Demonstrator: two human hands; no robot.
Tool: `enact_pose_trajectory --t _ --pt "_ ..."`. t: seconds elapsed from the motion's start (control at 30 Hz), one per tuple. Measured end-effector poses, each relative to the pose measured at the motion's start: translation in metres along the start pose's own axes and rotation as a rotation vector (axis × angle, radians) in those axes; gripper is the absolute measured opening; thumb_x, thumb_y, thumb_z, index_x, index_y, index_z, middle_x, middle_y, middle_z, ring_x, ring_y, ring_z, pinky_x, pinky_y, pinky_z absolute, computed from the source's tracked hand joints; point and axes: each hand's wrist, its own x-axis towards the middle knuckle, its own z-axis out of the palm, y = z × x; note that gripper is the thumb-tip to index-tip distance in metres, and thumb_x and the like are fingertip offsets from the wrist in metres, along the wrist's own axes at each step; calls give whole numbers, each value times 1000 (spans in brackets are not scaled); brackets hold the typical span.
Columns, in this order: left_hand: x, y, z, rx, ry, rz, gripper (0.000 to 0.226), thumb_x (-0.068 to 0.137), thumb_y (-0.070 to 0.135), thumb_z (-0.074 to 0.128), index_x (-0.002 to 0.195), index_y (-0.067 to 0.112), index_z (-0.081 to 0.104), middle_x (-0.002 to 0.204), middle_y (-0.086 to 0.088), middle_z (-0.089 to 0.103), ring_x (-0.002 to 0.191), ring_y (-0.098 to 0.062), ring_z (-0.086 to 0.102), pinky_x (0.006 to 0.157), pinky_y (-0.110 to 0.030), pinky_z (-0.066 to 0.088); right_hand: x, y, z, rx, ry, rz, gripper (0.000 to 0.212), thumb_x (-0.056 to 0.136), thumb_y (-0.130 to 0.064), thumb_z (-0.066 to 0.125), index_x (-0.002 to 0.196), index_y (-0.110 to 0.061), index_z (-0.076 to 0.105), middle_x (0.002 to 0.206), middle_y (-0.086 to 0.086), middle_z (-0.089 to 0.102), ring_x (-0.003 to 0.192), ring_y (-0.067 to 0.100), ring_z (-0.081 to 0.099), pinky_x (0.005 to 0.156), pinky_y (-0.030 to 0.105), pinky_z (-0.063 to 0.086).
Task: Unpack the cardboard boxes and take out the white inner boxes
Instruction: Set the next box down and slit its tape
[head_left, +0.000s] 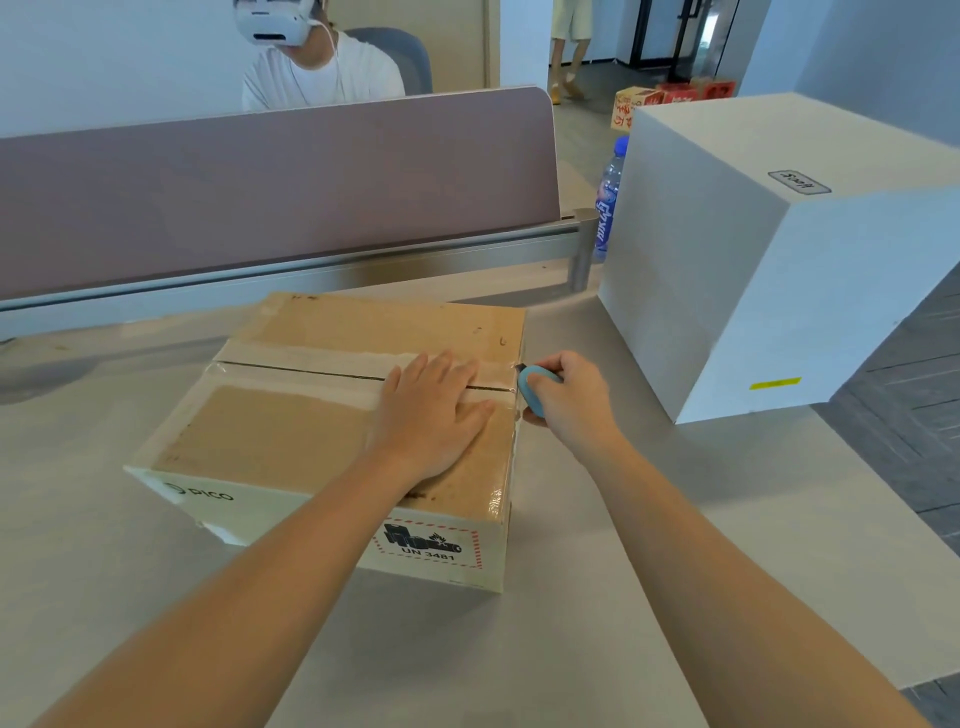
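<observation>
Brown cardboard box (332, 415) sits on the grey surface (597, 597), near the middle, its top flaps closed and taped along the centre seam (311, 366). A dark slit runs along that seam under the tape. The near side of the box carries a printed word on the left and a red-bordered warning label (426, 548) on the right.

The left hand (434, 410) lies flat on the right part of the box top, fingers straight and spread across the seam, pressing down. The right hand (569, 395) is just beside the right edge of the box, fingers curled tight round a small blue cutter (535, 389); the cutter's tip meets the box at the right end of the seam.

A large white box (769, 270) stands on the surface to the right and farther back, well apart from the cardboard one, with a small yellow sticker (774, 383) on its near face. A plastic bottle (610, 197) stands behind its left edge. A mauve divider panel (260, 192) runs along the far side of the surface, and a person in a white shirt (322, 67) sits beyond it.
</observation>
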Motion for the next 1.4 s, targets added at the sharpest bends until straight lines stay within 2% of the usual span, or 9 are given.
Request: enact_pose_trajectory --t 0.13,0.27,0.37,0.47,0.6,0.73,1.13,1.3,1.4 --pt "0 1 -1 -10 -1 -7 57 95 52 31 146 29 21 156 2 15 144 -21 11 116 -40 7 -3 4 5 205 27 81 5 93 -5 47 95 -10 47 81 -4 47 73 13 53 59 24 53" --pt "0 1 -1 -15 3 -9 57 95 52 32 146 29 21 156 2 15 144 -21 10 116 -40 7 -2 4 4 225 13 79 6 94 -6 47 90 -11 47 80 -3 48 69 11 54 49 17 52" --pt "-1 1 -1 -18 4 -11 57 95 52 32 146 29 22 156 2 15 144 -21 10 116 -40 7 0 4 2 155 -19 57 6 94 -6 47 92 -11 47 81 -4 48 71 12 54 55 21 53" --pt "0 1 -1 -20 1 -11 57 95 52 32 146 29 22 156 2 15 144 -21 10 116 -40 6 6 1 -4 -10 -42 16 5 93 -4 49 93 -9 48 80 -5 46 82 19 54 64 28 55" --pt "0 1 -1 -20 -7 -16 56 95 52 32 146 30 22 156 2 14 144 -22 9 116 -40 6 13 -5 -11 -150 -114 -36 3 92 -5 50 92 -9 50 80 -5 44 84 24 54 58 24 54" --pt "0 3 -2 -15 -2 -16 55 95 51 32 145 29 23 156 1 15 144 -23 10 116 -41 7 13 -3 -15 -144 -165 -48 4 92 -4 50 92 -8 51 86 0 46 90 26 53 62 29 55" --pt "1 3 0 -8 14 -16 54 95 50 32 144 28 27 155 1 18 143 -23 12 116 -42 9 5 3 -17 -108 -219 -67 4 93 -2 48 95 -6 50 104 11 48 94 24 52 61 27 55" --pt "2 2 3 -5 27 -14 54 95 50 33 143 27 28 155 1 20 143 -23 14 116 -42 10 -3 8 -16 -43 -222 -64 6 93 -4 48 91 -9 48 100 5 49 92 19 54 58 24 56" --pt "3 1 4 -5 33 -14 53 95 50 33 143 27 29 154 1 21 143 -23 15 116 -43 11 -8 11 -15 16 -226 -62 7 94 -3 47 92 -9 48 89 -3 49 82 12 54 55 21 56"
